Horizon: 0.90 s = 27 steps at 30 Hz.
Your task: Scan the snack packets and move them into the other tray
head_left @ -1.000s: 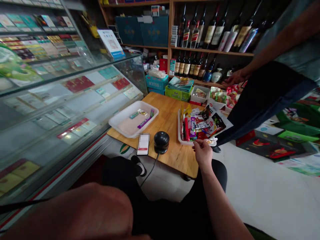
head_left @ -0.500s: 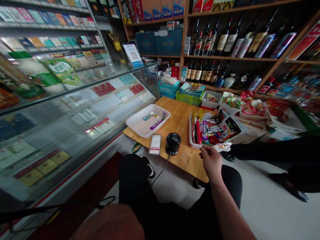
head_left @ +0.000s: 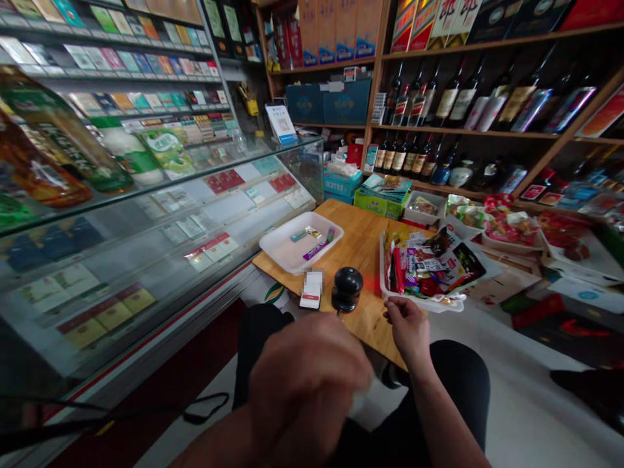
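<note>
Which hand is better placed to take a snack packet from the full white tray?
Right. The right hand lies at the near rim of the full tray; the left hand is raised close to the camera, far from it.

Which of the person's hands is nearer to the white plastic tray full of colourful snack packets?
The right hand. It sits just in front of the white plastic tray full of colourful snack packets, at its near rim. The left hand is raised close to the camera, well short of the tray.

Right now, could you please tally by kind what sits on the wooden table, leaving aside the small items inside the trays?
White trays: 2, one nearly empty, one full of snack packets
Black round devices: 1
Phones: 1
Total: 4
</note>
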Available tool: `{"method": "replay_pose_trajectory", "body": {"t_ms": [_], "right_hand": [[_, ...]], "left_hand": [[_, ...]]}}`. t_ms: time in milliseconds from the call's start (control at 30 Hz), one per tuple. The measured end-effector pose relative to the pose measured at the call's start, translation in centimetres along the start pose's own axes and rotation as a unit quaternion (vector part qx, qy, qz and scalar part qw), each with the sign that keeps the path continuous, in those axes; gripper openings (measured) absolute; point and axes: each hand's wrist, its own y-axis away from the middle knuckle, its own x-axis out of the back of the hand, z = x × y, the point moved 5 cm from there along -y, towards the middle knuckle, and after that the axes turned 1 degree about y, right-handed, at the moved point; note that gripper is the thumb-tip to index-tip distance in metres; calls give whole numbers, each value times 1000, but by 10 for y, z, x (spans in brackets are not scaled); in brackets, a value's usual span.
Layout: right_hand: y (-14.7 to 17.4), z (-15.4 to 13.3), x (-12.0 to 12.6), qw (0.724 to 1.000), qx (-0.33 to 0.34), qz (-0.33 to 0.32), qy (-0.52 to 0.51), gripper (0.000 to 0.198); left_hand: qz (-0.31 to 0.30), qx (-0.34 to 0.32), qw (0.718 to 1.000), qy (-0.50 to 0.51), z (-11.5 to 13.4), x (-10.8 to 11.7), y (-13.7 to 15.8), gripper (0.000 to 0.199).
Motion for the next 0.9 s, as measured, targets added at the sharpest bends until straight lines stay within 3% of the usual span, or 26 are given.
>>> {"method": "replay_pose_trajectory", "body": {"t_ms": [67,167,333,467,667,800,900], "right_hand": [[-3,-7,-4,1000,9,-17,4,45],[-12,-25,-9,999,28,-33,19,40],[-44,-58,-25,992,85,-57,73,31],[-85,-79,-56,981,123,-105,105,25],[-156,-114,-126,933,236,-161,220,17],[-195,-129,-192,871,297,-209,330,18],[-216,-126,-249,801,325,-272,423,23]], "left_hand": [[23,24,999,21,-39,-8,-42,25],[24,117,993,-25,-118,-6,-85,26],[50,168,970,-169,-244,35,-119,21],[7,234,945,-226,-320,57,-143,19],[-145,276,873,-375,-385,55,-170,31],[-229,268,825,-442,-408,48,-172,33],[-269,273,808,-447,-419,41,-169,32]]}}
